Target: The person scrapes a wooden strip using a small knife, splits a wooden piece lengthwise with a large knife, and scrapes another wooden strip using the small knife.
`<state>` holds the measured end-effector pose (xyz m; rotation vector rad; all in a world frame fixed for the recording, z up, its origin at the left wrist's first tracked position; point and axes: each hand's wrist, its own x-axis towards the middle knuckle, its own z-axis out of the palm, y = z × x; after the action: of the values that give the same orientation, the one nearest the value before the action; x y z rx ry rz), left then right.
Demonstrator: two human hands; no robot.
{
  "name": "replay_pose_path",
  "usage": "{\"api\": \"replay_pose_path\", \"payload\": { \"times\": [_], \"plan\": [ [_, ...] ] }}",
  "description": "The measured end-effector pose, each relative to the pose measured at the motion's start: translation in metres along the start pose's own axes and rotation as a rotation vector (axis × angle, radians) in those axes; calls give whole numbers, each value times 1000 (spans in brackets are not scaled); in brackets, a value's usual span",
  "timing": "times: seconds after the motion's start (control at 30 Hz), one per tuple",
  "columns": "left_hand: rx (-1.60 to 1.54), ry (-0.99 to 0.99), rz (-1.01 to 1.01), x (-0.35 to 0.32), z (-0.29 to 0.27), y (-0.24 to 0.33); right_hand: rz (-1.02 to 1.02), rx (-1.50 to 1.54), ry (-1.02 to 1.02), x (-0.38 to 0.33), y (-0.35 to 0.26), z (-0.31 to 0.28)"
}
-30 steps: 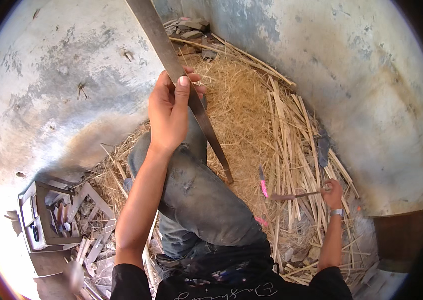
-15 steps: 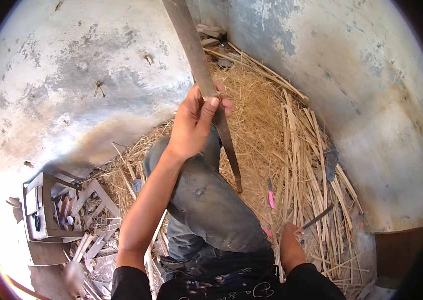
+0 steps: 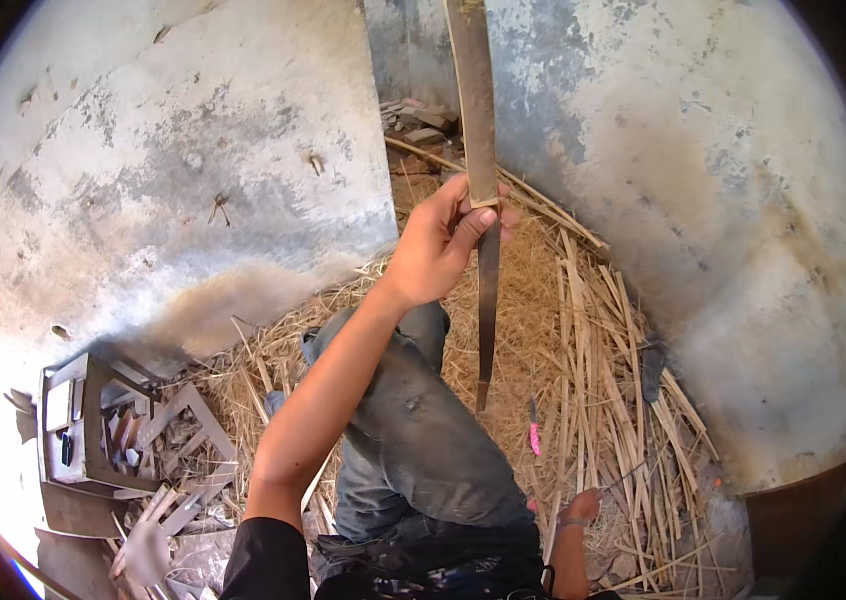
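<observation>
My left hand (image 3: 443,235) is closed round a long, flat brown strip, which looks like split bamboo (image 3: 478,110). The strip stands nearly upright in front of me. A pale cut edge shows at my thumb, and below it a narrower, darker part tapers to a tip beside my knee. Low on the right, my right hand (image 3: 580,507) is closed on a knife with a thin, dark blade (image 3: 628,474) that points up and to the right. Its handle is hidden in my fingers. A small knife with a pink handle (image 3: 534,437) lies on the shavings between my leg and the loose strips.
Pale shavings (image 3: 528,310) cover the floor, with long thin strips (image 3: 583,350) heaped on the right. A dark flat thing (image 3: 654,370) lies against the right wall (image 3: 743,250). On the left are a broken wooden frame (image 3: 88,430) and scraps; rubble (image 3: 423,125) fills the far corner.
My left hand has moved right with the strip, which has turned more upright. My right hand has shifted down, and its blade now shows as a thin line. The view has shifted a little.
</observation>
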<state>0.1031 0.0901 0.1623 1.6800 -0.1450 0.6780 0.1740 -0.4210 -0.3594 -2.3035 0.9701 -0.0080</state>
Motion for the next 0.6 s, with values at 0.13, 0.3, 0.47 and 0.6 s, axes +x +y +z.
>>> {"api": "replay_pose_path", "payload": {
  "times": [0.13, 0.3, 0.47, 0.6],
  "plan": [
    [68, -42, 112, 20, 1, 13, -371, 774, -143, -63, -91, -13],
    [86, 66, 176, 37, 4, 58, -502, 1079, -623, -167, -272, -137],
    [139, 117, 231, 50, 21, 40, -780, 1110, -901, -216, -367, -228],
    [446, 79, 67, 28, 18, -40, -1109, 1169, -892, -271, -415, -285]
  ]
}}
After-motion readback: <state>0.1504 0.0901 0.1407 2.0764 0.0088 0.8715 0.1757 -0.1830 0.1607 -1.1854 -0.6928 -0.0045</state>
